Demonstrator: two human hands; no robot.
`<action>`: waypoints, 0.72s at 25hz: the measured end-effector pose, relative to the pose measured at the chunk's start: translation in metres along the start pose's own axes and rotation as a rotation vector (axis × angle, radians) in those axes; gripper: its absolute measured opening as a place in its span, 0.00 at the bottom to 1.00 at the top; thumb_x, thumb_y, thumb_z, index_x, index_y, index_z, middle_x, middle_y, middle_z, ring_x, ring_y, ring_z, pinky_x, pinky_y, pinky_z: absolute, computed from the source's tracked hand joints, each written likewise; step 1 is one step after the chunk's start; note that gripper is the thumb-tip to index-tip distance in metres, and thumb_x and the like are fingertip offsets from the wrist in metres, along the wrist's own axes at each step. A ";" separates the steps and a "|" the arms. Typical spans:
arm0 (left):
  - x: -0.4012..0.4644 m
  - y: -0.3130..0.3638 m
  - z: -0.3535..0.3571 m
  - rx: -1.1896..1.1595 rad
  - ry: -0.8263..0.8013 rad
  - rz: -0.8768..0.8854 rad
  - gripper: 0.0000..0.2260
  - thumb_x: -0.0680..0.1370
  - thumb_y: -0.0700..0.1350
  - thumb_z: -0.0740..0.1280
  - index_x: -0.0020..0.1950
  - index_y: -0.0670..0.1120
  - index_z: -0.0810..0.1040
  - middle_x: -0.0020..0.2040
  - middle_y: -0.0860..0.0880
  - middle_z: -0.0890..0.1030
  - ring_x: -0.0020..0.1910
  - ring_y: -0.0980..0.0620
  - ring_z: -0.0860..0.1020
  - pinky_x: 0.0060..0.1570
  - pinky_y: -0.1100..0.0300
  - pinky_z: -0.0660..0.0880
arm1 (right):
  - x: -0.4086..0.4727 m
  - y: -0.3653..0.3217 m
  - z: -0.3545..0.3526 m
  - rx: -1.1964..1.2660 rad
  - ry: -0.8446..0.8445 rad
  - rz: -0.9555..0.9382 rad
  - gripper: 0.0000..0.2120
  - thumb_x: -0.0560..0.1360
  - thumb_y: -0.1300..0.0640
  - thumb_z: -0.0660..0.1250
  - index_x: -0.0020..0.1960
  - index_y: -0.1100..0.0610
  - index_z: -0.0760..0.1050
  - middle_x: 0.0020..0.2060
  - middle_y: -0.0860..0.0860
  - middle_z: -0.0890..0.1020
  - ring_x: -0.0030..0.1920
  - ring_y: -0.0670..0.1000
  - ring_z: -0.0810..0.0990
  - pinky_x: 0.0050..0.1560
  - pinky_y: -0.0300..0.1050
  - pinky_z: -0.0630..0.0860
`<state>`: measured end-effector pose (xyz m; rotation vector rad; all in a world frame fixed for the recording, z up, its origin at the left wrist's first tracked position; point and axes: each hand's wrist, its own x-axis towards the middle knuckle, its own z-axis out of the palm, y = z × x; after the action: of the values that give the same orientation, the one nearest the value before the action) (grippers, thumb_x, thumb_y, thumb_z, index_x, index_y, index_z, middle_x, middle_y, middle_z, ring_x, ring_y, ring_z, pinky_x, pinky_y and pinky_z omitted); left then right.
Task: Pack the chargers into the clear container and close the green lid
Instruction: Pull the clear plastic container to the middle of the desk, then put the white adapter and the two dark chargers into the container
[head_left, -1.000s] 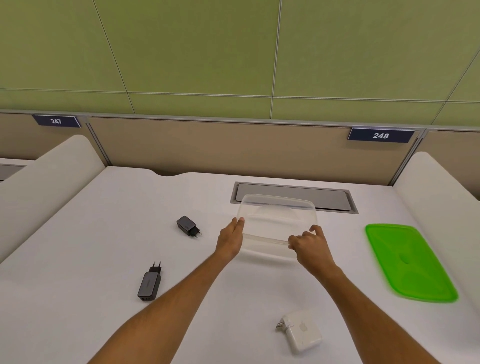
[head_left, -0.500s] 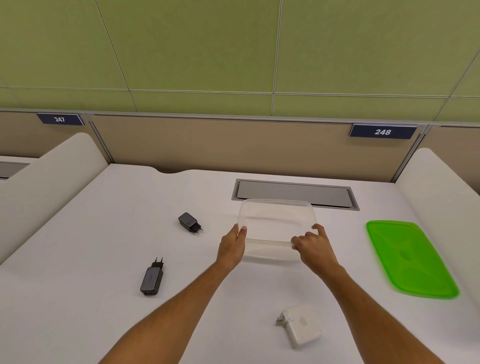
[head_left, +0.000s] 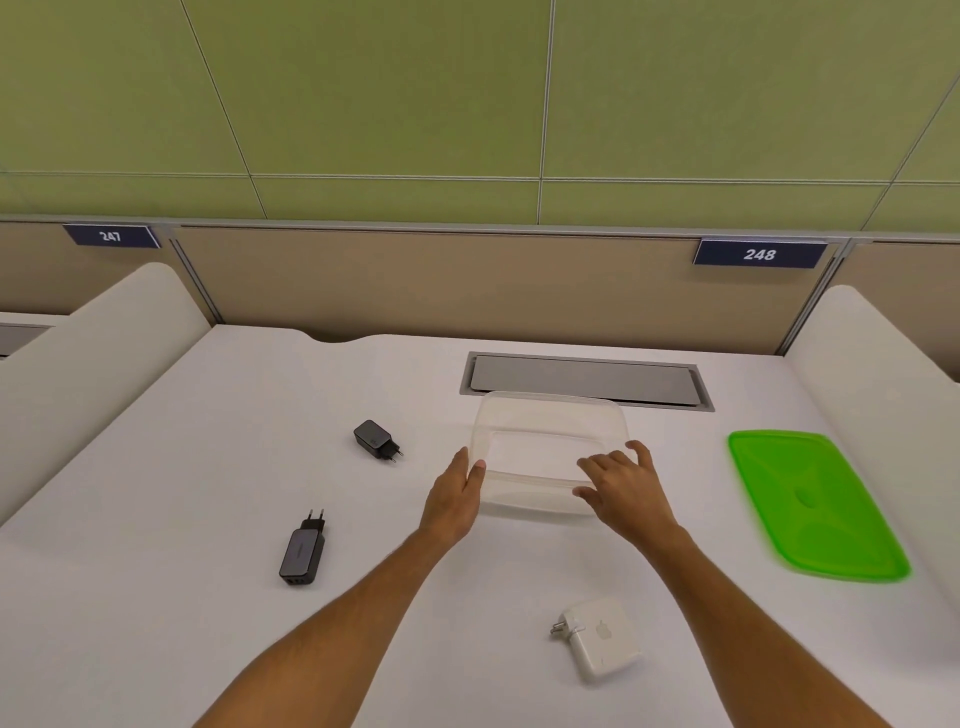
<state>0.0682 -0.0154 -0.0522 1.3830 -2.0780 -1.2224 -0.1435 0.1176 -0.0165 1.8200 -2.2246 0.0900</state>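
Note:
The clear container (head_left: 550, 415) stands empty on the white desk, mid-table. My left hand (head_left: 454, 496) lies flat against its near left corner, thumb touching the rim. Over the near right corner hovers my right hand (head_left: 623, 486), its fingers spread and gripping nothing. A small black charger (head_left: 375, 439) lies left of the container. Nearer on the left lies a longer black charger (head_left: 302, 552), prongs pointing away. The white charger (head_left: 602, 643) rests close to me, under my right forearm's left side. At the right lies the green lid (head_left: 810, 501), flat.
A grey cable hatch (head_left: 587, 379) is set into the desk just behind the container. White rounded dividers (head_left: 872, 374) rise at both sides, and a beige back panel with number plates 247 and 248 closes the far edge.
The container has come slightly nearer and sits on the desk. My right hand's fingers have opened off its rim, and my left hand has loosened to a flat touch.

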 end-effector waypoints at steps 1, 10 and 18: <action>-0.003 -0.009 -0.001 0.055 -0.003 0.012 0.26 0.82 0.56 0.51 0.77 0.45 0.54 0.77 0.46 0.60 0.75 0.48 0.58 0.73 0.54 0.54 | -0.001 0.001 -0.003 0.016 0.041 -0.001 0.16 0.68 0.47 0.75 0.52 0.55 0.81 0.45 0.49 0.86 0.46 0.54 0.84 0.62 0.57 0.71; -0.033 -0.094 -0.008 0.685 -0.069 0.105 0.26 0.82 0.55 0.47 0.77 0.44 0.48 0.79 0.48 0.47 0.77 0.52 0.44 0.75 0.48 0.41 | -0.045 -0.011 -0.016 0.171 0.025 -0.175 0.11 0.71 0.50 0.70 0.48 0.56 0.82 0.39 0.51 0.85 0.37 0.55 0.83 0.42 0.46 0.79; -0.043 -0.106 -0.003 0.798 -0.053 0.134 0.28 0.82 0.56 0.48 0.77 0.45 0.46 0.79 0.48 0.44 0.77 0.51 0.42 0.74 0.46 0.40 | -0.083 -0.016 0.005 0.293 -0.608 -0.154 0.45 0.61 0.27 0.63 0.72 0.47 0.63 0.69 0.44 0.70 0.67 0.48 0.69 0.64 0.45 0.68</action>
<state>0.1497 0.0056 -0.1293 1.4611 -2.7925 -0.3591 -0.1141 0.1928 -0.0434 2.4302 -2.5473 -0.2070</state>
